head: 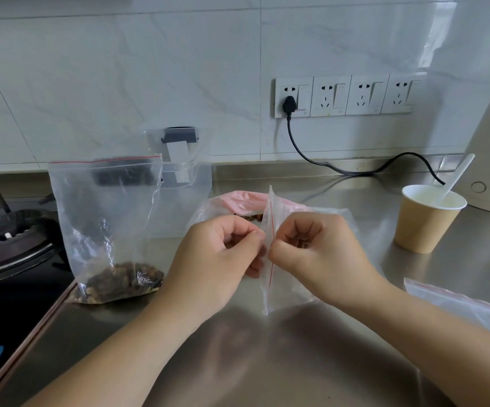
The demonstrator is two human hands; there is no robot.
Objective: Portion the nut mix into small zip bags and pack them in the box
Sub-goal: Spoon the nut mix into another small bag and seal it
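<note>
Your grip is tight: your left hand and right hand both pinch the red-lined top of a small zip bag, held above the steel surface. A bigger bag of nut mix stands to your left.

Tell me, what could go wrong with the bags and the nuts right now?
1. Both hands, left hand and right hand, pinch the small bag at its red strip; a hard pull might tear the thin plastic.
2. The big bag stands upright with nuts at its bottom, close to the left arm; a bump could tip it.
3. The cup with a spoon sits near the right arm and could be knocked over.
</note>
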